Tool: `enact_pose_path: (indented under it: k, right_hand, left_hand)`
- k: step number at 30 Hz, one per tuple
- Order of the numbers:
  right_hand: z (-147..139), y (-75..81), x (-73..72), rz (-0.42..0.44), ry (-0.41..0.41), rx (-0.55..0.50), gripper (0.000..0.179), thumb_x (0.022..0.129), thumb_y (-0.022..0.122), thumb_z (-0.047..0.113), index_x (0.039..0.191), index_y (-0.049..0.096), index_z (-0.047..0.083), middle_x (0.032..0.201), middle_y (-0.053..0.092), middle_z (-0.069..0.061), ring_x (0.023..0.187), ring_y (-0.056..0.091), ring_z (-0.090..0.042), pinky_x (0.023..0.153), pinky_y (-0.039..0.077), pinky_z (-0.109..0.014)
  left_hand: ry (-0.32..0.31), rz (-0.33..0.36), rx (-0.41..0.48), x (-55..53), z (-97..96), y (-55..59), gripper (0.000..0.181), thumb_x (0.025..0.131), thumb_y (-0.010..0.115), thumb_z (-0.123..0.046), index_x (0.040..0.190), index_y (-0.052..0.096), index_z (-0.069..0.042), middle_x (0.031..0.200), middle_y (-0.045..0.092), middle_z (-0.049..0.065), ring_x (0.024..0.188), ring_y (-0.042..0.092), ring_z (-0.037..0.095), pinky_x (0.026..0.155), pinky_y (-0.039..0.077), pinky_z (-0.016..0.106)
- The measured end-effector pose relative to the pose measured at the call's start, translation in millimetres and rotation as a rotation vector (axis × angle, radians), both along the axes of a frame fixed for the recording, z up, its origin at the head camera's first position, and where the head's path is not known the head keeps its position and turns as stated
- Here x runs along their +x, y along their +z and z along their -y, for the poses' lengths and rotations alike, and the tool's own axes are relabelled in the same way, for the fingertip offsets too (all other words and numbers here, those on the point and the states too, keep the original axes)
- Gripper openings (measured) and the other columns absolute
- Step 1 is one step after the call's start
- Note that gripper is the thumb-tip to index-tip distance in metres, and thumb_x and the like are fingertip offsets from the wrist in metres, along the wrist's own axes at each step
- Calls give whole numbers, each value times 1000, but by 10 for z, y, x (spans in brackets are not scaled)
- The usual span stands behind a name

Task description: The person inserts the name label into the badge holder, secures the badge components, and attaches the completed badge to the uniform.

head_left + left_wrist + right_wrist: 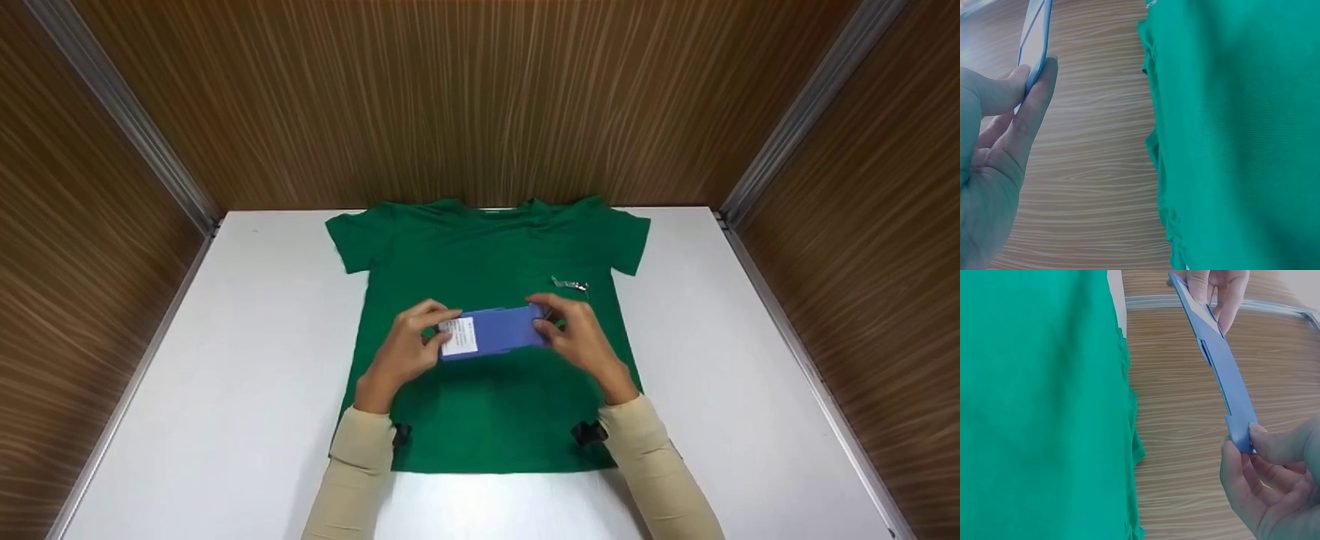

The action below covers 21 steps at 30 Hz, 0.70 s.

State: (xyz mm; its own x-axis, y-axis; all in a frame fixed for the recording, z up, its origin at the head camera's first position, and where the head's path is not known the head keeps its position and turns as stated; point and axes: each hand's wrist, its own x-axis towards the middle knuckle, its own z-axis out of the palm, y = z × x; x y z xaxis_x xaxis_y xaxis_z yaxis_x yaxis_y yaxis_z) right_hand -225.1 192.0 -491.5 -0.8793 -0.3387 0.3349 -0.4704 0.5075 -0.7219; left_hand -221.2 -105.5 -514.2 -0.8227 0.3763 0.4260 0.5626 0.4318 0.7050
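The case (506,330), flat and blue, is held up over the shirt (480,262), about midway between the desk's (277,322) left and right edges. The left hand (411,341) pinches its left end, where a white label (469,336) shows partly beyond the fingers; the left wrist view puts the thumb on one face and a finger on the other. The right hand (581,337) pinches the opposite end in the same way, thumb against finger.

The case looks light and thin, probably plastic: stiff along its length, perhaps with a little flex. Its smooth faces may slide under dry fingers, so the two ends, or the long edges, seem the best places to take hold. Squeezing hard at the middle could bow it. It does not look fragile, though the thin lips along its side might crack if forced.

The shirt, soft and limp, lies spread with its collar at the desk's far edge and its hem toward the near one; it would wrinkle if dragged. On it, toward the desk's right edge, lies a small metal clip (574,285), too small to make out in detail.
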Motion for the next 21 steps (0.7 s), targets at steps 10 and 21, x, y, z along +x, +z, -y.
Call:
enact_pose_path:
  k: [10,21]
  right_hand:
    - [12,-32,15,-8,-6,-1,31,98,66,-2,128,69,-2,104,74,-19,77,68,-21,65,55,-30]
    - [43,-13,22,5,5,-14,31,98,65,-1,129,69,0,108,74,-20,80,70,-24,68,58,-38]
  left_hand:
    - [-19,-5,21,12,-24,-20,32,97,64,5,128,72,-1,117,67,17,102,64,27,81,59,50]
    - [-20,-3,23,14,-35,10,32,98,64,4,128,72,-1,117,67,17,102,64,27,83,59,50]
